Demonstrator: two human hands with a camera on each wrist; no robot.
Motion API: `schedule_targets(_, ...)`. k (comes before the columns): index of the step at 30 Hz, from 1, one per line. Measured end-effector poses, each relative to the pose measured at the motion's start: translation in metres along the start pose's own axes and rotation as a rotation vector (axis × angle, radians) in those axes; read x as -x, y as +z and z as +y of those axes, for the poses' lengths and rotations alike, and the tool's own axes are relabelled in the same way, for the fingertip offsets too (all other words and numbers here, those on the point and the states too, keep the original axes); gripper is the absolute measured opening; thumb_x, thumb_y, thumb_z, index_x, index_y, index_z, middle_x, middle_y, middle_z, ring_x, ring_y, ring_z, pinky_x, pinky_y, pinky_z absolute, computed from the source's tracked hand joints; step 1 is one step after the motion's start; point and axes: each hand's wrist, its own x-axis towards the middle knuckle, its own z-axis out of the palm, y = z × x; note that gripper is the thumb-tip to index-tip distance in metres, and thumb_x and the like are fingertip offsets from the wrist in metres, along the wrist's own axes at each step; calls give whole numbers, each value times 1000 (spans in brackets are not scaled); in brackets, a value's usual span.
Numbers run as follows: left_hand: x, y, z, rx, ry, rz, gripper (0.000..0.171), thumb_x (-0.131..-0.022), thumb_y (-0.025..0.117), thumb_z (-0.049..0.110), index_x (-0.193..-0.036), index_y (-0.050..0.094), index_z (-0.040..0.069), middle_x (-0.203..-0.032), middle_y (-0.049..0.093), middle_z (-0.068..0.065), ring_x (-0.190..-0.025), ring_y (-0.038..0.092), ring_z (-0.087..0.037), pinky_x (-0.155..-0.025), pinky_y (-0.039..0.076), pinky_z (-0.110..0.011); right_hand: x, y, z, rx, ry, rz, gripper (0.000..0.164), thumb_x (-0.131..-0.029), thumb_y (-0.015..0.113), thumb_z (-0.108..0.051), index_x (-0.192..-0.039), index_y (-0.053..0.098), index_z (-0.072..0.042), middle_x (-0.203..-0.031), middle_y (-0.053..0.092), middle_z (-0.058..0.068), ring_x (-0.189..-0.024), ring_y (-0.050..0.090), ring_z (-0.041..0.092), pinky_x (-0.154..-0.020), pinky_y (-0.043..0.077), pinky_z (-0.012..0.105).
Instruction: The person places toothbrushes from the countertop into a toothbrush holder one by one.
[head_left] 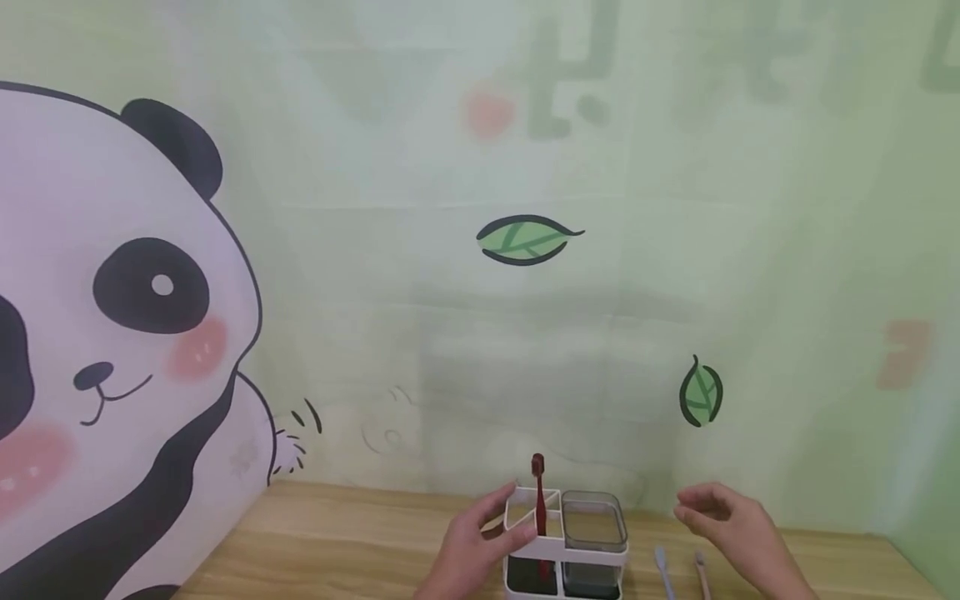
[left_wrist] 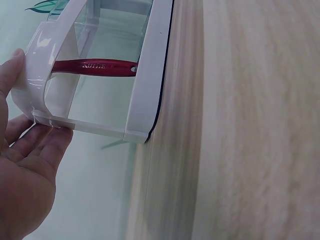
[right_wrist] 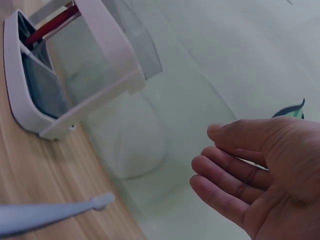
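Note:
A white toothbrush holder with divided compartments stands on the table at the bottom of the head view. My left hand grips its upper left rim between thumb and fingers. One red toothbrush stands in a left compartment, bristles up; in the left wrist view its red handle reaches down to the base. A clear cup sits in the right compartment. Off to the right, my right hand hovers with nothing in its loosely bent fingers, as the right wrist view also shows of that hand.
Two toothbrushes lie on the wooden table right of the holder, a light blue one and a pinkish-brown one. Behind the table hangs a pale green backdrop printed with a panda and leaves.

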Motion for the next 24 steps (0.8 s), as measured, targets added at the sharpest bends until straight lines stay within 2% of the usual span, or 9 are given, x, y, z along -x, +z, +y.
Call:
schedule_targets(9,-2,0,0,1,-7,-6,70,-95,84,27,-151,54,-4,-150,55,-28,-140,51,-49,-107,52,-57,-3,-4,22,-23,58,-46,29,-101,76,-19,-115,71,6,-104,75,8,-98,72,29,-83,64,46)
schedule_targets(18,-2,-1,2,-21,-38,-7,73,-95,83,33,-152,54,-3,-153,54,-25,-141,51,-47,-109,51,-55,0,-9,39,-26,135,-79,33,-98,78,-20,-115,70,6,-102,75,7,-95,72,29,-84,63,51)
schedule_targets(24,-2,0,0,-21,-15,-4,72,-95,84,29,-152,54,-4,-152,55,-26,-140,51,-48,-107,53,-55,4,-10,49,-75,191,-106,31,-99,76,-13,-118,68,10,-102,75,8,-95,72,31,-84,63,52)
